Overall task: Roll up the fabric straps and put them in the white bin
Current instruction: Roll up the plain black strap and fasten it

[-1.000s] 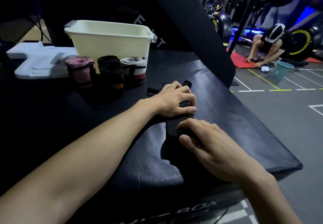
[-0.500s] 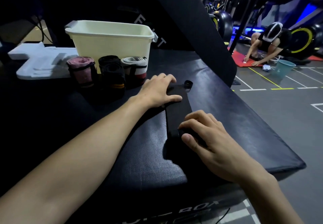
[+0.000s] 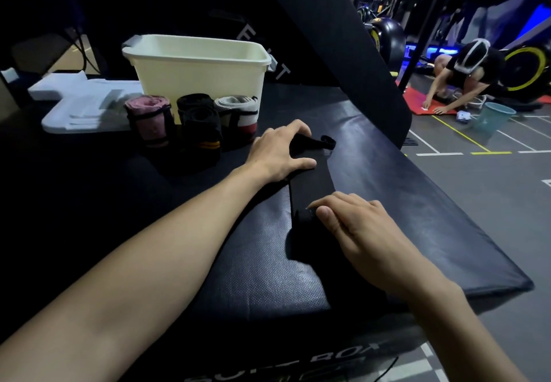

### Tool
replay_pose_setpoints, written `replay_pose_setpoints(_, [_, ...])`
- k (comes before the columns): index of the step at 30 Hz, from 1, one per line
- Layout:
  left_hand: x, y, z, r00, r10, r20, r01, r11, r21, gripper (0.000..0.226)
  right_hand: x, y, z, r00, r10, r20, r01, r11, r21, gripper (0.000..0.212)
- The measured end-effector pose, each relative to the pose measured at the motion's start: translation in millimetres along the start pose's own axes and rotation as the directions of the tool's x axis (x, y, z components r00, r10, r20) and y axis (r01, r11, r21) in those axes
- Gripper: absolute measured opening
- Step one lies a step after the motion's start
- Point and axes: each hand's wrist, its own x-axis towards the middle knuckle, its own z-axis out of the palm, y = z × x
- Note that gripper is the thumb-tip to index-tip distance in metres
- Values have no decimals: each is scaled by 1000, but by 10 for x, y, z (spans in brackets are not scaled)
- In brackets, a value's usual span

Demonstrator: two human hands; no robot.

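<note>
The black padded box (image 3: 417, 217) fills the middle of the frame, and all the work lies on its top. In the upper left of the frame the white bin (image 3: 196, 74) stands on this top. Just in front of the bin, in a row, there are three rolled straps: a pink roll (image 3: 147, 121), a black roll (image 3: 202, 134) and a white and red roll (image 3: 238, 116). They are not yet in the bin.

The black fabric strap (image 3: 311, 179) lies flat in the center of the frame. Its long axis runs from the lower center up toward the bin, a little tilted to the right at the far end, where a small loop (image 3: 326, 141) sticks out.

The left hand (image 3: 280, 152) rests on the far end of the strap with fingers spread and slightly arched, pressing it down. The right hand (image 3: 357, 229) is at the near end; its thumb and fingers curl around the small started roll (image 3: 302, 217) and pinch it.

So the unrolled length lies ahead of the right hand, toward the upper part of the frame, between the two hands. I judge that the next move calls for rolling away from the body along this axis, while the left hand keeps the strap straight. The right hand is the nearer one to the roll; the left one is nearer to the bin.
</note>
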Motion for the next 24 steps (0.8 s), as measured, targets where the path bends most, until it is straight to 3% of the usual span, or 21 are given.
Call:
replay_pose_setpoints(9, [165,-106,52,999,-17,-48,11,991,-130,30,-27,-1,1,1000,-26,-15,27,997,71,28])
replay_pose_setpoints(13, [224,-120,115,996,-63,-58,54,989,-136,35,-21,-15,-4,1000,-3,-30,7,994,106,25])
replay_pose_setpoints(20, [221,-126,117,996,-68,-64,61,993,-103,36,-7,-173,94,919,-79,-387,58,996,-65,7])
replay_pose_setpoints(24, [207,-122,106,995,-76,-66,72,995,-65,39,-11,-171,124,865,-152,-478,72,981,-182,10])
